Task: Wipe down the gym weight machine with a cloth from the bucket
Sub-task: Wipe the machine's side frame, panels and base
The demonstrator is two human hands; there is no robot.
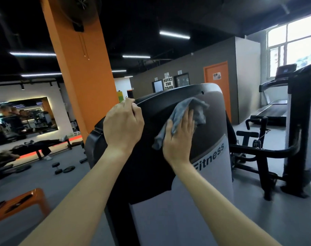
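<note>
A person stands at a weight machine (pixel 151 166), seen from their own eyes. The left hand (pixel 123 125) curls its fingers over the machine's upper left edge and holds it. The right hand (pixel 179 139) lies flat, fingers straight and close together, pressing a grey cloth (pixel 197 110) against the upper front of the machine, just above the word "Fitness" (pixel 209 157). The cloth is bunched, with loose ends sticking out above the fingertips and below the thumb. The bucket is not in view.

To wipe well from here, the cloth would likely do more spread flat under the whole palm. Overlapping strokes would suit, working from the top edge down past the lettering. The left hand's hold should steady the body while the right hand bears down. The grey band to the right of the lettering and the lower panel probably await wiping.

A treadmill (pixel 273 110) stands to the machine's right.
</note>
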